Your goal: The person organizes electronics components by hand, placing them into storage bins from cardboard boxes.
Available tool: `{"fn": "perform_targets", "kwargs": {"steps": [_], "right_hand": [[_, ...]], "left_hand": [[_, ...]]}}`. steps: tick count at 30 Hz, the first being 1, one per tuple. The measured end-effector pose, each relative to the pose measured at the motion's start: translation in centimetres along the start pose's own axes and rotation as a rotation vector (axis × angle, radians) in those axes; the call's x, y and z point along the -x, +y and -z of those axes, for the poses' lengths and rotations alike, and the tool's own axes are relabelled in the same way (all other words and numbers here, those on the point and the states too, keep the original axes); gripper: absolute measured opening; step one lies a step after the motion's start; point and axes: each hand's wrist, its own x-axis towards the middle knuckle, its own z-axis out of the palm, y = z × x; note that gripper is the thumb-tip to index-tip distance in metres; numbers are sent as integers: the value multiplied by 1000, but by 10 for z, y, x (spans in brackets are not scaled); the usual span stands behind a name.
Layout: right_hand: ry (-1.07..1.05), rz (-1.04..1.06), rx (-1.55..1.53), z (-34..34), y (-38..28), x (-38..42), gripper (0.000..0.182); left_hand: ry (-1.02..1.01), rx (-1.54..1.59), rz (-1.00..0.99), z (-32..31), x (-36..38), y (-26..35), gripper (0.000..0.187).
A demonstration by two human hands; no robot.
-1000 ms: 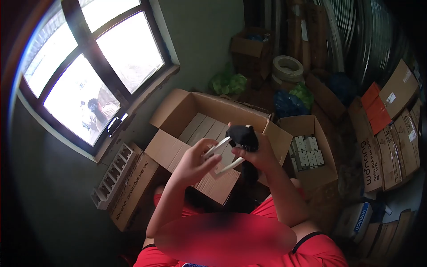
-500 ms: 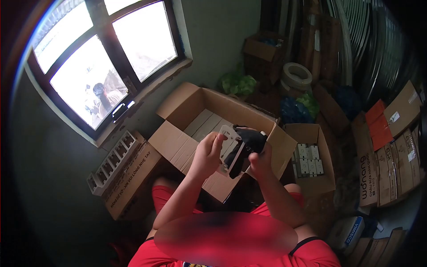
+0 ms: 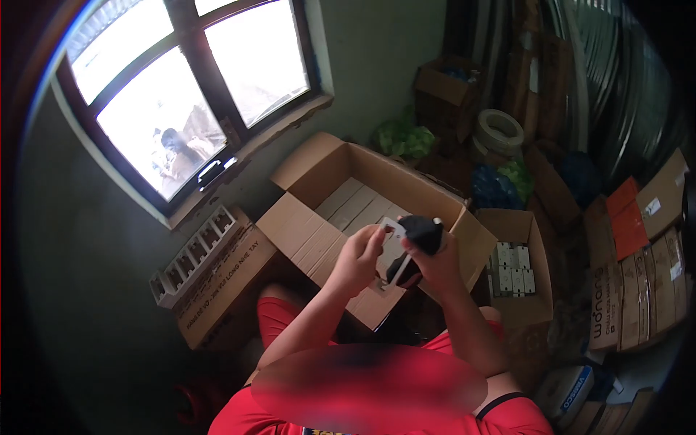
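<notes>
My left hand (image 3: 357,258) grips a thin white rectangular plate (image 3: 390,250) by its left edge, fingers and thumb closed on it. The plate has cut-outs and stands tilted above the open carton. Bunched in my right hand (image 3: 437,262) is a black cloth (image 3: 422,233), part of it lying against the plate's right edge and part showing lower down behind it. My right thumb points at the plate. Below both hands is the large open cardboard box (image 3: 301,228), with rows of white flat pieces (image 3: 355,206) inside.
Left, a white rack-like strip (image 3: 192,257) of several frames lies on a long carton (image 3: 225,286) under the window (image 3: 210,94). Right, a smaller box (image 3: 540,254) holds white socket-like pieces (image 3: 513,270). Further right stand stacked cartons (image 3: 631,290). A person (image 3: 181,156) is outside.
The black cloth has bunched up and shifted along the plate with my right hand. The plate has turned to a more edge-on angle. The whole view has shifted slightly.
</notes>
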Motion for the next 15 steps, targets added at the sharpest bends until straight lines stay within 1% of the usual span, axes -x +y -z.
{"fn": "perform_targets", "kwargs": {"steps": [2,3,4,6,7,8,9,10,12,13,15], "right_hand": [[190,100,-11,-10,23,-1,22],[229,64,-62,-9,24,1,20],[196,141,-104,-10,25,0,23],[133,294,-180,-9,27,-4,29],[79,251,-188,-14,21,-1,41],[48,255,-182,-21,26,2,60],[-87,143,-177,-20,36,11,72],[-222,30,-171,-20,43,17,85],[-346,1,-107,-28,52,25,100],[-409,-10,-73,-33,54,29,108],[-279,216,12,-33,49,29,108]], "left_hand": [[36,55,-2,-7,-1,-6,39],[43,5,-21,-10,0,-6,39],[31,3,-5,-11,1,0,40],[92,14,-66,-7,-5,-2,40],[129,56,-63,-3,-10,-4,40],[166,96,-60,3,-16,-6,40],[212,159,-87,12,-22,-10,41],[278,242,-54,15,-20,1,44],[277,251,-108,20,-22,6,45],[238,228,-100,19,-20,4,44],[153,183,-81,15,-17,-1,45]]}}
